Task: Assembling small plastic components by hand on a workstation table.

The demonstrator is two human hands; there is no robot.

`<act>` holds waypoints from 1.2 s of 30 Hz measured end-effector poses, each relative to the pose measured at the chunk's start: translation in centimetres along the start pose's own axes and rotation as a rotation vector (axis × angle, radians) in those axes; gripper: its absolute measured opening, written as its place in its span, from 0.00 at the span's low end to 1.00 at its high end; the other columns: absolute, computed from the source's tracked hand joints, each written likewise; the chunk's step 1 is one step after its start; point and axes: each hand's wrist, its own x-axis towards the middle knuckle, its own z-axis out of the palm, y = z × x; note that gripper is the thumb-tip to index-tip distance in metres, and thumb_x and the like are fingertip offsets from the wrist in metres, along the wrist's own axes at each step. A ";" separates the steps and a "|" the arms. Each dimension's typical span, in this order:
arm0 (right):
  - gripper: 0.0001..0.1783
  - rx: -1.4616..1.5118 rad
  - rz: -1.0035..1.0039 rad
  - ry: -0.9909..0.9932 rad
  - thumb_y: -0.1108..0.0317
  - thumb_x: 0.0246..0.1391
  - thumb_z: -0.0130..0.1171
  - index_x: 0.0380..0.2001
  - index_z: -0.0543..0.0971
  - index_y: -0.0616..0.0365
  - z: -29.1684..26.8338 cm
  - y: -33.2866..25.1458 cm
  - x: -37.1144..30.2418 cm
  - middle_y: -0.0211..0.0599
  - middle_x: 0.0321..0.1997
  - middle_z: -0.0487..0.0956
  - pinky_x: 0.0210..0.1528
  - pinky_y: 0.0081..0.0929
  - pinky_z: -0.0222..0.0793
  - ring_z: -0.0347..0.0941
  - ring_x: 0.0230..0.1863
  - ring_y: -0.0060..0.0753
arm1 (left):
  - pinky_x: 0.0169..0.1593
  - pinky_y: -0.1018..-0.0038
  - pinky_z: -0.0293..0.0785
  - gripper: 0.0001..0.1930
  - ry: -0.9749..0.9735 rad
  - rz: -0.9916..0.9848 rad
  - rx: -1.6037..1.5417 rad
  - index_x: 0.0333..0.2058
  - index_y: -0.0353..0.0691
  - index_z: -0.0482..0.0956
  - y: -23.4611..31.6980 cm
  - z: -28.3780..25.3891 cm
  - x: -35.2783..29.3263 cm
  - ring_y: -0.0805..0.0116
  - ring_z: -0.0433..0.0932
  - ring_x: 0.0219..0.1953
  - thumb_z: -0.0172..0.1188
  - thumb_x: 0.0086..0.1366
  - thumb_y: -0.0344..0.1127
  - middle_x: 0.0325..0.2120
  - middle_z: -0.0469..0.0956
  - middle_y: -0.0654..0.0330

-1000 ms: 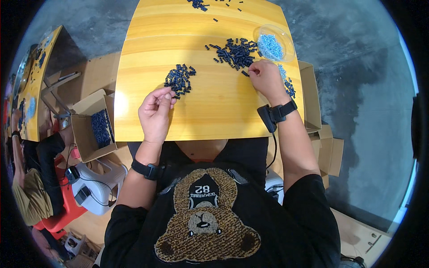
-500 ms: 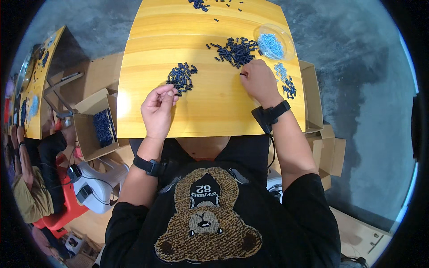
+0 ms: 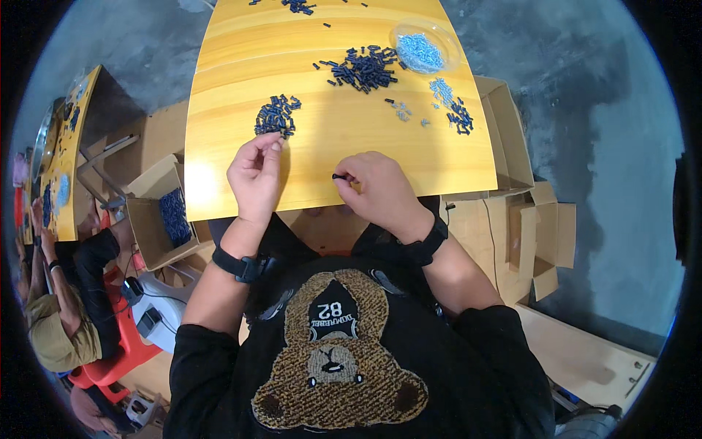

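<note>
Near the front edge of the yellow wooden table, my right hand (image 3: 384,192) pinches a small black tube-shaped piece (image 3: 339,176) between thumb and fingers. My left hand (image 3: 254,175) is closed in a pinch just below the left pile of small black pieces (image 3: 275,117); whatever its fingertips hold is too small to name. Farther back lies a bigger pile of black pieces (image 3: 363,69). Beside it stands a clear round dish (image 3: 451,55) with small light-blue pieces (image 3: 419,53). Some loose pale pieces (image 3: 403,113) lie on the table right of centre.
On the table's right side are pale-blue bits (image 3: 441,91) and a small black heap (image 3: 460,117). More black pieces (image 3: 298,6) lie at the far edge. Cardboard boxes (image 3: 504,124) stand to the right, another box (image 3: 146,227) to the left. A person (image 3: 62,322) sits far left.
My right hand has moved from beside the big black pile toward me, bringing the black piece to the front edge. Pale loose pieces it covered now show. The left hand stays beside its pile.
</note>
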 end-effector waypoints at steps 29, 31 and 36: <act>0.07 0.274 0.071 0.286 0.74 0.44 0.56 0.30 0.74 0.60 0.1 0.8 -1.3 0.41 0.26 0.75 0.35 0.37 0.66 0.71 0.32 0.45 | 0.43 0.78 0.74 0.12 -0.367 -0.767 -0.485 0.44 0.34 0.76 2.5 4.4 -1.6 0.71 0.78 0.39 0.54 0.62 0.27 0.38 0.79 0.56; 0.07 0.271 0.087 0.277 0.73 0.44 0.56 0.30 0.74 0.59 0.1 0.8 -1.1 0.41 0.26 0.75 0.34 0.37 0.66 0.71 0.32 0.45 | 0.44 0.78 0.74 0.12 -0.386 -0.776 -0.510 0.45 0.35 0.75 2.8 4.3 -1.4 0.71 0.78 0.40 0.54 0.62 0.27 0.38 0.78 0.56; 0.08 0.247 0.077 0.262 0.73 0.43 0.56 0.31 0.75 0.57 0.6 1.2 -0.6 0.39 0.24 0.74 0.34 0.37 0.66 0.70 0.30 0.43 | 0.46 0.78 0.74 0.14 -0.419 -0.736 -0.520 0.47 0.35 0.73 2.1 3.9 -1.4 0.69 0.77 0.42 0.54 0.62 0.27 0.40 0.77 0.54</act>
